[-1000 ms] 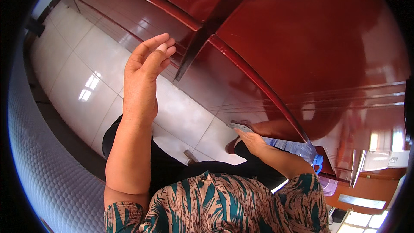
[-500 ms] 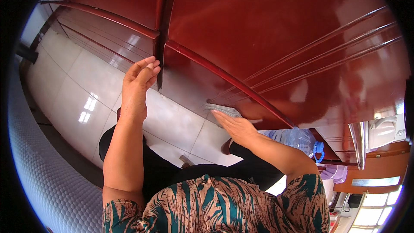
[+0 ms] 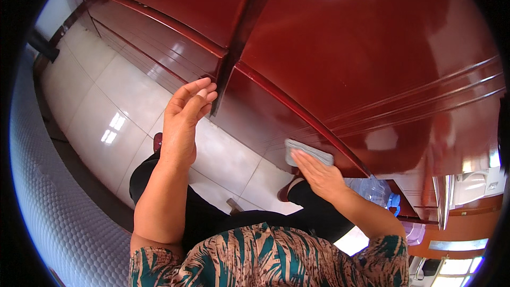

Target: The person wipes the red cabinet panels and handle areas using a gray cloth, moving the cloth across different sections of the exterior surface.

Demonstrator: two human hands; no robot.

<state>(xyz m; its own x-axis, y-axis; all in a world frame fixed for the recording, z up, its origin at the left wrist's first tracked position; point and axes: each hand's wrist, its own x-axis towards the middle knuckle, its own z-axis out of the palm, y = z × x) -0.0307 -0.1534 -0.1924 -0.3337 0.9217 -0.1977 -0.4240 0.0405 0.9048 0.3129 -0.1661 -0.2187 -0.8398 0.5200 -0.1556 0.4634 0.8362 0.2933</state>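
A folded grey cloth lies flat against the lower front of a glossy dark red cabinet, below its raised moulding. My right hand presses on the cloth with fingers stretched, hiding part of it. To the left, my left hand is raised beside the dark vertical gap between two cabinet sections. Its fingers are loosely bent and apart from the thumb, with nothing visible in them. Whether its fingertips touch the cabinet edge, I cannot tell.
A large clear water bottle with a blue cap stands right of my right forearm. Pale floor tiles run along the cabinet's base. A grey textured padded surface curves along the left. A white appliance is at the far right.
My right hand and the cloth have moved right and slightly nearer along the cabinet front. The view has shifted; my left hand keeps its loose bent pose near the gap.
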